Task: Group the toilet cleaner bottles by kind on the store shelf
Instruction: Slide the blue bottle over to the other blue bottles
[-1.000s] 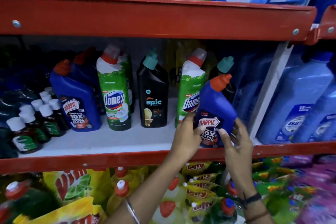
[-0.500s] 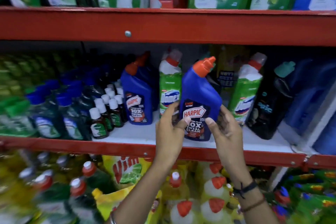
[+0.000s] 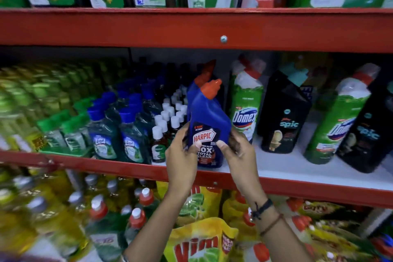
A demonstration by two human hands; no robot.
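A blue Harpic bottle (image 3: 209, 121) with an orange cap stands at the front of the middle shelf (image 3: 297, 178). My left hand (image 3: 180, 155) grips its left side and my right hand (image 3: 239, 155) its right side, thumbs on the label. Right behind it stands another blue Harpic bottle (image 3: 205, 72), mostly hidden. To the right come a green Domex bottle (image 3: 245, 102), a black Spic bottle (image 3: 285, 112), a second Domex bottle (image 3: 338, 119) and a second Spic bottle (image 3: 368, 134).
Small brown bottles with white caps (image 3: 168, 121) stand just left of the Harpic, then blue-capped and green-capped bottles (image 3: 119, 130). A red shelf beam (image 3: 191, 27) runs overhead. Yellow Vim pouches (image 3: 202, 238) and dish-soap bottles fill the shelf below.
Both hands carried the Harpic bottle leftward along the shelf, past a Domex and a Spic bottle, to a spot in front of the other Harpic. My view swung left too.
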